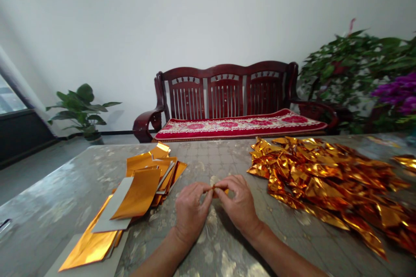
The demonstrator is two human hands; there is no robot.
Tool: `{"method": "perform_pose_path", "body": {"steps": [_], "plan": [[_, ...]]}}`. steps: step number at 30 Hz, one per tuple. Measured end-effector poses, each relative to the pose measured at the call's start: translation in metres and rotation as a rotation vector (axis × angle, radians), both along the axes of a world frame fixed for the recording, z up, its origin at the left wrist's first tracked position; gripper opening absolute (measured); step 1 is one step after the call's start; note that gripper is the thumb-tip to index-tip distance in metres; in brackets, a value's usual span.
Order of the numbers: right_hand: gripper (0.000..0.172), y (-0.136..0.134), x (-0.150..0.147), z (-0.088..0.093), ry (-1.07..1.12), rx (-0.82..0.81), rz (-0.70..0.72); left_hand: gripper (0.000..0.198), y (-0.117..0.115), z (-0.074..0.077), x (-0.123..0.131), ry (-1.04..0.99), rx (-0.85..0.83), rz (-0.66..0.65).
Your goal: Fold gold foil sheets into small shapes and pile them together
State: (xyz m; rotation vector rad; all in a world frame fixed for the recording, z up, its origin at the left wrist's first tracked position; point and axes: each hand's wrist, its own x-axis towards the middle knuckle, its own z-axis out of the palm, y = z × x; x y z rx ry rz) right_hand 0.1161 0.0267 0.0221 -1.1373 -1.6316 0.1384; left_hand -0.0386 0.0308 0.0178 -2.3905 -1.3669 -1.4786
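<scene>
My left hand (pixel 192 205) and my right hand (pixel 238 201) meet over the middle of the table, thumbs and forefingers pinched together. Between the fingertips is a small piece of gold foil paper (pixel 215 193), mostly hidden by the fingers. To the left of my left hand lies a loose stack of flat gold foil sheets (pixel 139 192), some with their grey backs up. A wide heap of folded gold foil pieces (pixel 312 173) spreads to the right of my right hand.
The table (pixel 191 156) has a patterned, shiny cover. Beyond it stands a dark wooden bench (pixel 227 91) with a red floral cushion (pixel 240 125). A potted plant (pixel 82 110) is at the left; leafy plants (pixel 347 65) and purple flowers (pixel 398 93) are at the right.
</scene>
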Motion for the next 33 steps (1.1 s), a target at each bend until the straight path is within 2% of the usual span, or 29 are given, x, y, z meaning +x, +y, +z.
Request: {"method": "perform_pose_path", "body": {"steps": [3, 5, 10, 15, 23, 28, 30, 33], "plan": [[0.016, -0.004, 0.003, 0.008, -0.164, 0.132, -0.031, 0.011, 0.0, 0.001, -0.002, 0.099, 0.053, 0.021], [0.015, -0.006, 0.005, 0.014, -0.313, 0.176, -0.018, 0.011, 0.0, 0.001, -0.004, 0.154, 0.076, 0.024], [0.009, -0.009, 0.008, 0.023, -0.61, 0.192, -0.053, 0.013, -0.001, 0.006, -0.007, 0.245, 0.11, 0.03], [0.008, -0.008, 0.008, 0.024, -0.713, 0.179, -0.039, 0.014, -0.005, 0.009, -0.007, 0.308, 0.136, 0.016], [0.01, -0.005, 0.007, 0.028, -0.74, 0.141, 0.01, 0.018, -0.007, 0.008, -0.006, 0.373, 0.128, 0.023], [0.013, -0.005, 0.008, 0.029, -0.688, 0.113, 0.032, 0.018, -0.006, 0.007, -0.006, 0.334, 0.101, 0.016], [0.019, -0.002, 0.011, 0.03, -0.587, 0.089, 0.067, 0.017, -0.003, 0.004, -0.007, 0.227, 0.028, 0.011], [0.03, 0.007, 0.019, 0.025, -0.32, 0.004, 0.054, 0.015, 0.006, -0.002, -0.009, -0.143, -0.184, 0.021]]}}
